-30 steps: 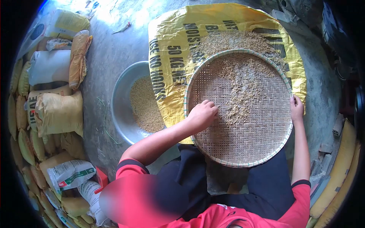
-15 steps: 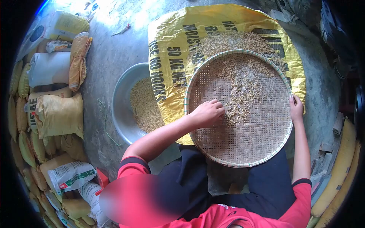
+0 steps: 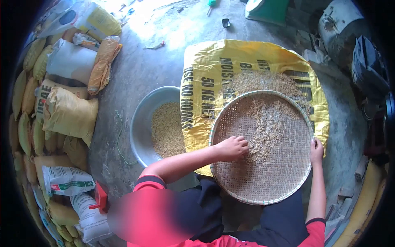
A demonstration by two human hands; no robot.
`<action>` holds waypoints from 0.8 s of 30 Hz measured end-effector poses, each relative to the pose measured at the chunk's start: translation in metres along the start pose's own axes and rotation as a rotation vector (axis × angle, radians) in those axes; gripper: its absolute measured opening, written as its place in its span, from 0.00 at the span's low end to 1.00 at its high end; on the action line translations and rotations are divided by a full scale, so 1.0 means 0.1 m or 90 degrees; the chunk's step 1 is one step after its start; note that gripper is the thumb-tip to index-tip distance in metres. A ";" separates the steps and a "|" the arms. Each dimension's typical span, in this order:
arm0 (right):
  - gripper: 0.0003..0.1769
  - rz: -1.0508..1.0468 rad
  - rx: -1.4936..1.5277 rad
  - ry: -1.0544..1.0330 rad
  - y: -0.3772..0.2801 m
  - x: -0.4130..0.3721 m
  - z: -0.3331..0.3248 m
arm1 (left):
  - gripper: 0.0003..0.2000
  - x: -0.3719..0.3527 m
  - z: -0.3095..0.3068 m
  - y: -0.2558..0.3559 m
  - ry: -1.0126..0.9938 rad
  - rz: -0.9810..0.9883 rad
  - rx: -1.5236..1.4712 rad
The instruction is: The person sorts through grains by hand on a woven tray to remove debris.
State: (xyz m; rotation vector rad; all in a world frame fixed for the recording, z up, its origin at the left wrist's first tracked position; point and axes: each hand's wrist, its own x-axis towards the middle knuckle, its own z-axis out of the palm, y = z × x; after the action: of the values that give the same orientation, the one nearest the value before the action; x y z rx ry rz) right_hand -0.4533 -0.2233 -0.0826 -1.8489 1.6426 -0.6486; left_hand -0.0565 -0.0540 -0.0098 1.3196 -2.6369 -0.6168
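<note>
A round woven bamboo winnowing tray (image 3: 279, 177) with a pale rim rests over my lap and the yellow sack. My right hand (image 3: 316, 151) grips its right rim, fingers wrapped round the edge. Inside the tray, unhusked grain and chaff (image 3: 263, 136) lie scattered from the far side to the middle. My left hand (image 3: 233, 148) is over the left part of the tray, at the edge of the grain. Its fingers are curled down and pressed together; what they pinch, if anything, is hidden beneath them.
Under the tray's far side spreads a yellow printed sack (image 3: 197, 53) bearing more chaff (image 3: 255, 81). A metal basin (image 3: 142, 111) of grain stands to the left. Stacked full sacks (image 3: 70, 111) line the left wall. A green scale (image 3: 267, 12) and a dark bag (image 3: 368, 66) are farther off.
The camera view has shifted, so the scene sits lower and shows more floor at the back. My left hand stays curled at the grain; my right hand keeps its hold on the rim.
</note>
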 end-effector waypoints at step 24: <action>0.16 0.007 0.001 0.002 0.08 0.03 0.02 | 0.04 -0.80 -0.73 -0.07 0.150 -0.543 0.034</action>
State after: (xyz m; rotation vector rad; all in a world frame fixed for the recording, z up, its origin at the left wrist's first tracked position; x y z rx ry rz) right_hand -0.4569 -0.2263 -0.0896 -1.8374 1.6531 -0.6490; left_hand 0.0189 -0.0163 0.0584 2.3591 -1.8333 -0.4185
